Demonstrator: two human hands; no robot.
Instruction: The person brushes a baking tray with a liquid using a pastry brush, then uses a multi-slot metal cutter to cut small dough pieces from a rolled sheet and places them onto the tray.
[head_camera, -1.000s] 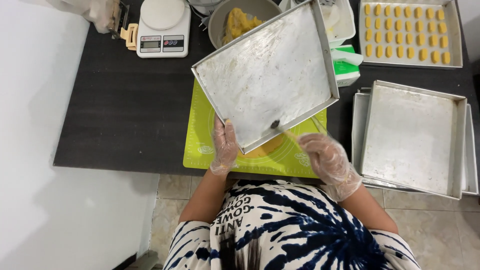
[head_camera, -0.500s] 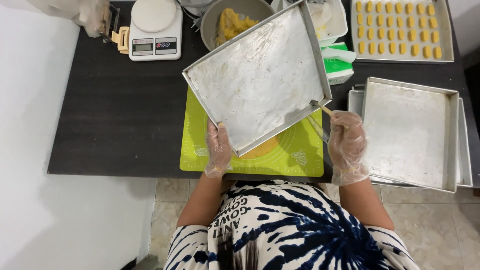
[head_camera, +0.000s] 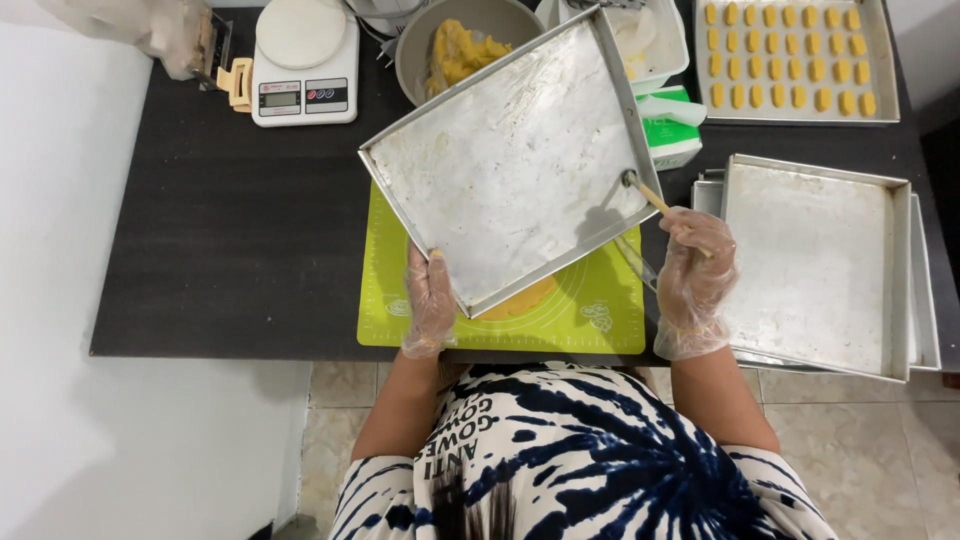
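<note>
Left hand (head_camera: 430, 300) pinching near corner of tilted greased rectangular metal tray (head_camera: 510, 160); right hand (head_camera: 697, 265) grip closed on wooden-handled brush (head_camera: 655, 200), bristles touching tray's right rim. Green silicone mat (head_camera: 600, 310) below on black tabletop (head_camera: 230, 220).

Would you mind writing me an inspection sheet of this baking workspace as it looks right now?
Surface: dark table with a green mat at its near edge.
Job's things: greased metal tray held tilted above the mat; brush with its tip on the tray's right rim.
Clutter: white scale, bowl of yellow dough, tray of yellow pieces, stacked empty trays, green and white box.
Grippers: left hand, gloved, grips the tray's near edge; right hand, gloved, holds the brush.
Cables: nothing seen for certain.
Surroundings: tiled floor, white wall.
</note>
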